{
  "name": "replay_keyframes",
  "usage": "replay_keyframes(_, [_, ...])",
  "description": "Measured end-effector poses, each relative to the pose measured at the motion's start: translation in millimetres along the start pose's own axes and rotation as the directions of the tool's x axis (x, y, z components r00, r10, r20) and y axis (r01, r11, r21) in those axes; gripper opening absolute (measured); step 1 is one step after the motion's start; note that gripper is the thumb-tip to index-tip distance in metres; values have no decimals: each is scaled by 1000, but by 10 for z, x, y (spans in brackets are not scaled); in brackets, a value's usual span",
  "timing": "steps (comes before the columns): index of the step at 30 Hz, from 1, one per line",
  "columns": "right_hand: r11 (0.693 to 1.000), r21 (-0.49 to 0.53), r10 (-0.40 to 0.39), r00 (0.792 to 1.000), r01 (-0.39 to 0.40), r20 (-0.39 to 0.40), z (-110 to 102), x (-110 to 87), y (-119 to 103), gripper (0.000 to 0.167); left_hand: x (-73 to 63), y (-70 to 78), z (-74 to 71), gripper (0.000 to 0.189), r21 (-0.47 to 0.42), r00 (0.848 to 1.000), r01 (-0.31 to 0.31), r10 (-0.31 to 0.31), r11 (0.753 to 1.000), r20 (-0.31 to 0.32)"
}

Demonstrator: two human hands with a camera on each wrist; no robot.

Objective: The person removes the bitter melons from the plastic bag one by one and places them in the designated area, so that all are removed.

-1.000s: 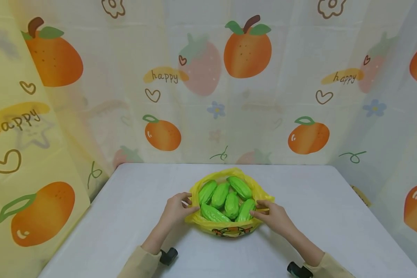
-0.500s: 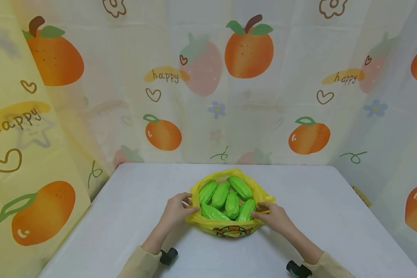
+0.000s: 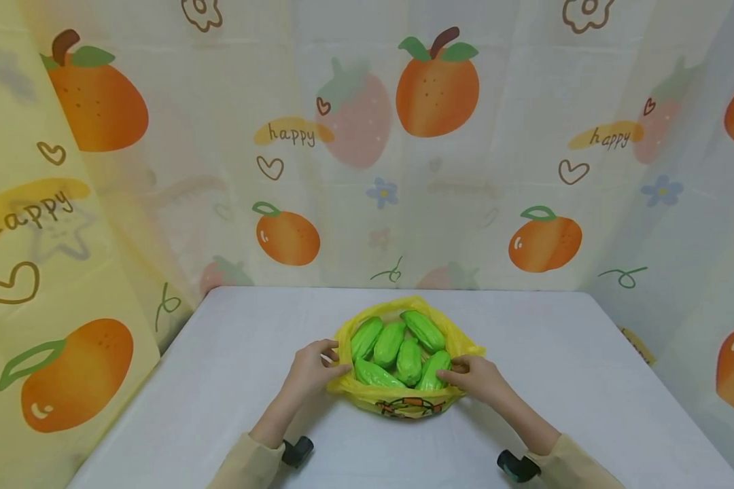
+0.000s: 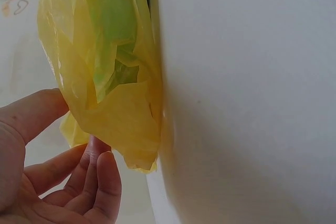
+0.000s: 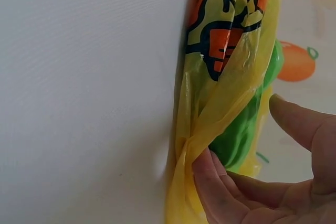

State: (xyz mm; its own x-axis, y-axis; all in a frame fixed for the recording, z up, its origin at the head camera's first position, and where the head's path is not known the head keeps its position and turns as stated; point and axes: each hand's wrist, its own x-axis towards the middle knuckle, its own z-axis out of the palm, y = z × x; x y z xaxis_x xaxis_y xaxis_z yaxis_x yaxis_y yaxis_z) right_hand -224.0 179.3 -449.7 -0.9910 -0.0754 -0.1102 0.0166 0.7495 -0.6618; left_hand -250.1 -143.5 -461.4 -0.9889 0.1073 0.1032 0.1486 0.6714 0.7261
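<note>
A yellow plastic bag (image 3: pixel 367 397) with an orange and black print on its front lies on the white table, its mouth spread wide. Inside lie several glossy green, elongated, ribbed vegetable-like pieces (image 3: pixel 389 343). My left hand (image 3: pixel 308 367) holds the bag's left rim; in the left wrist view, thumb (image 4: pixel 44 108) and fingers stand either side of the yellow plastic. At the right rim is my right hand (image 3: pixel 480 379). Its fingers (image 5: pixel 215 187) touch the bag beside a green piece (image 5: pixel 239 135), while the thumb (image 5: pixel 299 121) stands apart from it.
The white-covered table (image 3: pixel 251 326) reaches back to a curtain (image 3: pixel 367 224) printed with oranges, strawberries and hearts. Similar printed cloth hangs on both sides. Black wrist devices (image 3: pixel 298 451) sit by the cuffs of both beige sleeves.
My right hand has shifted slightly left, bringing its thumb further over the nearest green piece. The left hand and the bag stay nearly still.
</note>
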Motion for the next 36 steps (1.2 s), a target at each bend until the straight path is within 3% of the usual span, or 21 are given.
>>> replay_keyframes(16, [999,-38,28,1000,-28,6,33,73,-30,74,3,-12,11,52,-6,1000,-1,1,1000,2])
replay_keyframes(36, [998,11,67,997,-67,24,70,99,-53,81,-11,11,4,52,0,1000,-12,12,1000,3])
